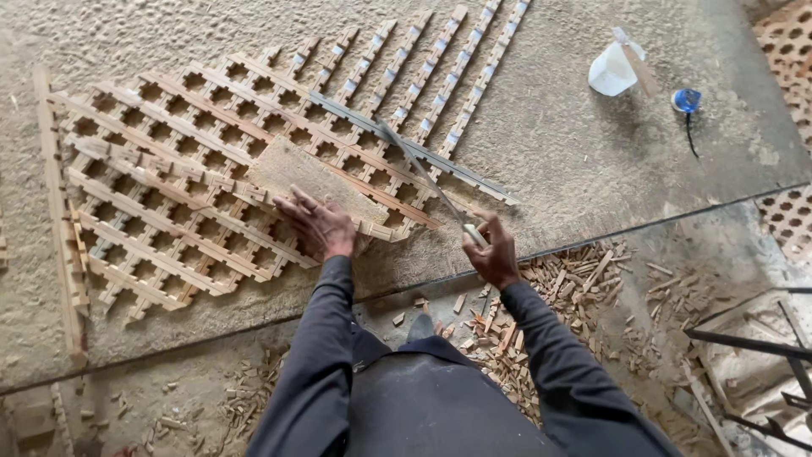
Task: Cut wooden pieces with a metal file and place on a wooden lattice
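A wide dusty grey counter [592, 169] carries a pale wooden lattice panel [194, 178] of notched strips, spread left and far of the hands. The left hand [317, 224] lies flat, fingers spread, on a small board atop the lattice. The right hand [492, 251] is closed around a thin hacksaw [423, 173], its blade running far-left across the lattice's near right edge.

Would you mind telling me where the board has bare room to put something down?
Bare board lies between the lattice and the white bottle. It is crowded around the left hand, the right hand holding the saw, and the offcuts.
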